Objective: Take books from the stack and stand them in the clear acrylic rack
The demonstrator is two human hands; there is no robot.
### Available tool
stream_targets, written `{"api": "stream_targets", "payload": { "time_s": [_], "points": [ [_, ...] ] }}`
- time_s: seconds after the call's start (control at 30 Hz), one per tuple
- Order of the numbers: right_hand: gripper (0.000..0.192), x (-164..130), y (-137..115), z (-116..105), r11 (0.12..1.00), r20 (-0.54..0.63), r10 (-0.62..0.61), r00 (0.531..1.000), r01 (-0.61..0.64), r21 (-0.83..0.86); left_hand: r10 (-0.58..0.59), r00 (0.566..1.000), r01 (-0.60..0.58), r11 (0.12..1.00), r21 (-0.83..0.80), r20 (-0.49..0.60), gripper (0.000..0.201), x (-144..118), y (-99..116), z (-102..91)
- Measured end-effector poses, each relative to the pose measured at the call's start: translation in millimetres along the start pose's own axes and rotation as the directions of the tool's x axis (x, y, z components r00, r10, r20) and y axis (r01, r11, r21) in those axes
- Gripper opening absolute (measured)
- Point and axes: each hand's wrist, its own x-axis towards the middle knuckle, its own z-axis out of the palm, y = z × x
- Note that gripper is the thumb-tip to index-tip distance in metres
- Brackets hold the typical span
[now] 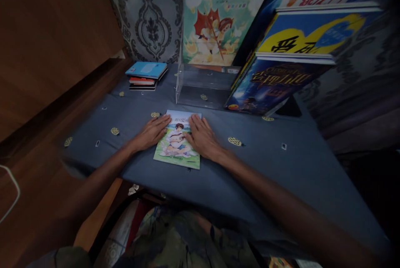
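Observation:
A thin book [176, 151] lies face up on the table, its cover showing a cartoon child sitting on green grass. My left hand [153, 131] rests at its upper left, fingers stretched out and the tips on the cover. On the other side my right hand [202, 135] lies flat over the right edge, fingers extended along the cover. Both palms are down, and neither hand grips the book. Part of the title and the right edge are hidden under my right hand.
Behind the book stands a clear acrylic holder [190, 93], with upright books [275, 78] at its right and a large picture book [215, 22] at the back. A small stack of books [146, 70] sits back left. The blue patterned tablecloth [250, 164] covers the table.

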Motion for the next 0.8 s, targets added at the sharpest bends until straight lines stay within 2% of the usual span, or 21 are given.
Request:
{"api": "stream_targets", "payload": {
  "time_s": [0.1, 0.27, 0.37, 0.5, 0.63, 0.73, 0.8],
  "points": [
    [0.067, -1, -23, 2, 0.994, 0.066, -0.111, 0.992, 0.110, 0.011, 0.016, 1.000, -0.017, 0.998, -0.052, -0.004, 0.052, 2, -7, -1.5],
    [0.065, -6, -67, 6, 0.955, 0.137, -0.297, 0.945, 0.294, 0.045, 0.053, 0.999, -0.054, 0.991, -0.122, -0.011, 0.048, 5, -15, -2.9],
    [0.064, -19, -78, 4, 0.936, 0.144, -0.351, 0.925, 0.348, 0.050, 0.048, 0.999, -0.050, 0.991, -0.122, -0.014, 0.048, 5, -15, -2.0],
    [0.060, -40, -72, -3, 0.922, 0.127, -0.387, 0.913, 0.386, 0.035, 0.053, 0.998, -0.055, 0.992, -0.112, -0.019, 0.049, 4, -15, -0.9],
    [0.061, -59, -53, -12, 0.936, 0.117, -0.352, 0.929, 0.350, 0.041, 0.052, 0.998, -0.055, 0.992, -0.112, -0.030, 0.049, 4, -15, -0.2],
    [0.064, -71, -36, -13, 0.963, 0.095, -0.268, 0.959, 0.266, 0.034, 0.049, 0.998, -0.052, 0.993, -0.110, -0.029, 0.049, 4, -14, 0.1],
    [0.065, -76, -28, -12, 0.986, 0.049, -0.169, 0.984, 0.168, 0.023, 0.052, 0.998, -0.055, 0.993, -0.103, -0.036, 0.049, 5, -14, -0.4]
  ]
}}
